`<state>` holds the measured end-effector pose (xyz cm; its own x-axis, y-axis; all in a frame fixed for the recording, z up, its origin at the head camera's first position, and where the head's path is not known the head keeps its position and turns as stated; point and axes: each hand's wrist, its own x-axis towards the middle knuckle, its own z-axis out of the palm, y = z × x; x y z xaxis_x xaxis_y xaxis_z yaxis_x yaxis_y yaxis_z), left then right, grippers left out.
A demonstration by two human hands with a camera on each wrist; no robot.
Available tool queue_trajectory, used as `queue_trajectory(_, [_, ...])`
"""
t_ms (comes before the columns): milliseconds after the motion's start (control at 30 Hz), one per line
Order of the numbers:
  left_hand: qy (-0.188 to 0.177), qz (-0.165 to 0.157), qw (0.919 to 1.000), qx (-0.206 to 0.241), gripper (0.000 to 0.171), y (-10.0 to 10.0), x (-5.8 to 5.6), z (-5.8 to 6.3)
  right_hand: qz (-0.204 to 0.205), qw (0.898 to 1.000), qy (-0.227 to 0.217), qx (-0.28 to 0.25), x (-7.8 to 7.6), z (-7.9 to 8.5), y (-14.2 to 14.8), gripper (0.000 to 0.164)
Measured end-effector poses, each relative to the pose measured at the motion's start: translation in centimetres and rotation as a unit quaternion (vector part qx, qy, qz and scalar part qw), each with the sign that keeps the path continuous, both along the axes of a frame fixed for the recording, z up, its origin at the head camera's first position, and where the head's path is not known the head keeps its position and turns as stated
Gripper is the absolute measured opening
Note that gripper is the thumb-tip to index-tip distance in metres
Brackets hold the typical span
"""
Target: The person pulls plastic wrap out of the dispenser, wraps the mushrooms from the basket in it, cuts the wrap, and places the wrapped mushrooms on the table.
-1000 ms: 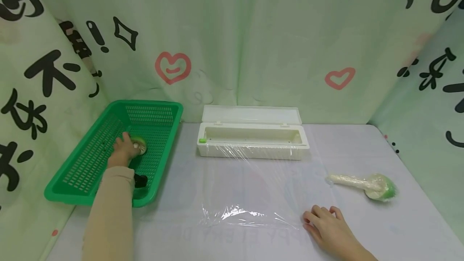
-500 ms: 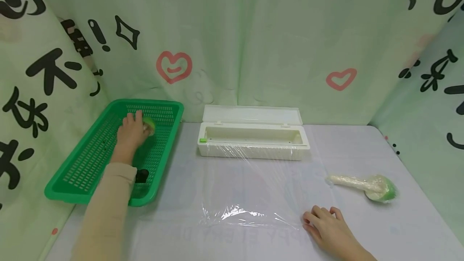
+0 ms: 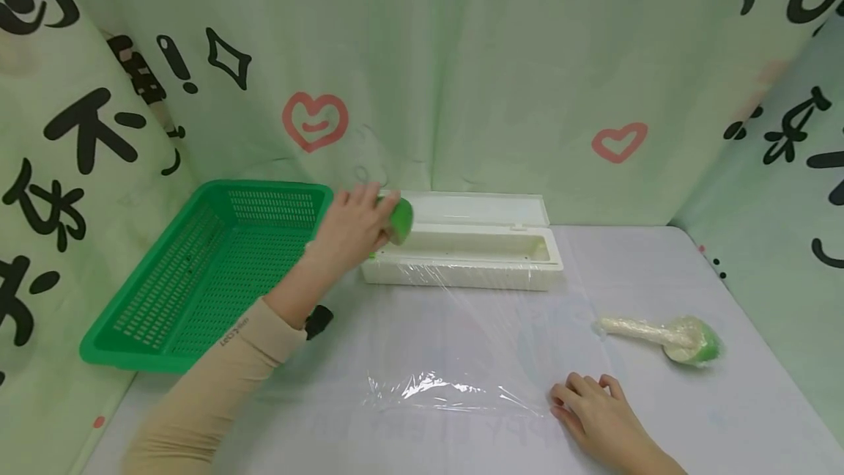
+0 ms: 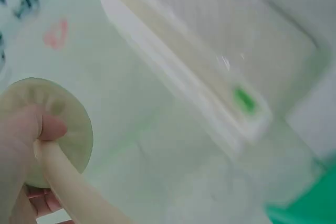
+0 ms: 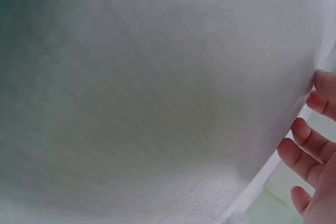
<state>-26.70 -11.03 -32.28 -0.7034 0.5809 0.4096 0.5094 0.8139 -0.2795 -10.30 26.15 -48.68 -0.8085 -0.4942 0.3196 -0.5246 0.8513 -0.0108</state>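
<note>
In the head view my left hand [image 3: 346, 233] holds a thing with a domed green head [image 3: 401, 221] above the left end of the white cling film dispenser [image 3: 455, 275]. The left wrist view shows its pale handle [image 4: 73, 177] and the ridged cream underside of its round head [image 4: 79, 124], thumb and fingers around the neck. Clear cling film [image 3: 455, 358] runs from the dispenser toward the table's front. At the film's front right corner, my right hand [image 3: 596, 420] pinches the edge between thumb [image 5: 324, 83] and forefinger; the other fingers are loosely bent.
A green slotted basket [image 3: 99, 350] stands at the left, partly behind my left forearm. On the right of the table lies a similar green-headed thing wrapped in film [image 3: 686, 339]. The dispenser's lid [image 3: 481, 209] stands raised at the back. Printed curtains [image 3: 514, 57] surround the table.
My left hand has lifted the green-headed thing out of the basket and moved it right, over the dispenser. The right hand and the film have stayed where they were.
</note>
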Motion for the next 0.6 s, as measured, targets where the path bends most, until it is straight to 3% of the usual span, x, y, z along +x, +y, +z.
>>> queue_trajectory(167, [-0.014,-0.090,0.9933,-0.072,0.047,5.9,2.8,-1.7,0.011,1.000,0.008,-0.003,-0.1,-0.1,0.1,0.018])
queue_trajectory(333, [-0.014,-0.145,0.9821,-0.120,0.045,10.5,5.3,-4.4,0.003,1.000,0.000,0.003,-0.1,0.0,0.1,0.019])
queue_trajectory(500, [-0.008,-0.190,0.9718,-0.140,0.043,13.4,7.0,-7.5,-0.007,1.000,-0.008,0.011,-0.1,0.2,0.1,0.020])
queue_trajectory(600, [-0.019,-0.198,0.9685,-0.149,0.043,14.3,7.5,-9.0,-0.006,1.000,-0.005,0.011,0.0,0.1,0.1,0.019])
